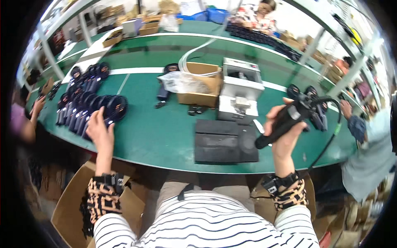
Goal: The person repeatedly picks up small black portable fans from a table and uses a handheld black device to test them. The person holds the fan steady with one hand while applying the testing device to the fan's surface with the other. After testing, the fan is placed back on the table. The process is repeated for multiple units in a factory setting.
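My left hand point(100, 131) is at the near end of a row of dark blue devices point(84, 109) with round heads and handles, like hair dryers. Its thumb and index finger are apart, close to the nearest round head point(117, 107); I cannot tell whether they touch it. Raised over the table's right side, my right hand point(285, 136) is wrapped round a black cylindrical corded tool point(283, 124). The tool slants, its thick rounded end low and left, and a black cable point(334, 134) loops down from its upper end. Below and left of it lies a black block-shaped fixture point(223, 142).
A grey-white machine point(240, 89) stands behind the fixture, beside a cardboard box point(198, 97) with clear plastic bags. More dark devices point(316, 113) lie at the right. People work at both sides and across the green table point(157, 144). Open cartons point(68, 206) stand below its front edge.
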A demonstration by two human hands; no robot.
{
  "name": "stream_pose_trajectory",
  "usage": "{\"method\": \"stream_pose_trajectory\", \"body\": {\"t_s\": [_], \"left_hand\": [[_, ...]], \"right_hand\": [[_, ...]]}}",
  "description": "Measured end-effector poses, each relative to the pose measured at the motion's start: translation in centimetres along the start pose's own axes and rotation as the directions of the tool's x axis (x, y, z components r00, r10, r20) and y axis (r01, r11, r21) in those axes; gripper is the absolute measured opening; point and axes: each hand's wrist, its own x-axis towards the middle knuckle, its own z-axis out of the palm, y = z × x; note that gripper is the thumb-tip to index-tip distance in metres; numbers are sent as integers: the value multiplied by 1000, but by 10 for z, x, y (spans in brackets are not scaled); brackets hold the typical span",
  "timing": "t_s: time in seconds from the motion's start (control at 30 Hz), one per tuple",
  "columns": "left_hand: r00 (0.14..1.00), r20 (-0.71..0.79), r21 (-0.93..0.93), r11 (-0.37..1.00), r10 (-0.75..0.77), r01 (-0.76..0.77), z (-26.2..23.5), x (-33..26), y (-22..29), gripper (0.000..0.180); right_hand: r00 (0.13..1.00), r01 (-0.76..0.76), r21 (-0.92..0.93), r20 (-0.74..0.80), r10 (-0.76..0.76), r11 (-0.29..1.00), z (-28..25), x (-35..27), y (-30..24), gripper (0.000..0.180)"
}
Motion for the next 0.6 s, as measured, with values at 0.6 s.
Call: {"method": "stream_pose_trajectory", "body": {"t_s": [0.6], "left_hand": [[249, -184, -736, 34, 951, -676, 9, -73, 576, 41]], "right_hand": [[970, 87, -494, -154, -186, 865, -144, 17, -94, 89]]}}
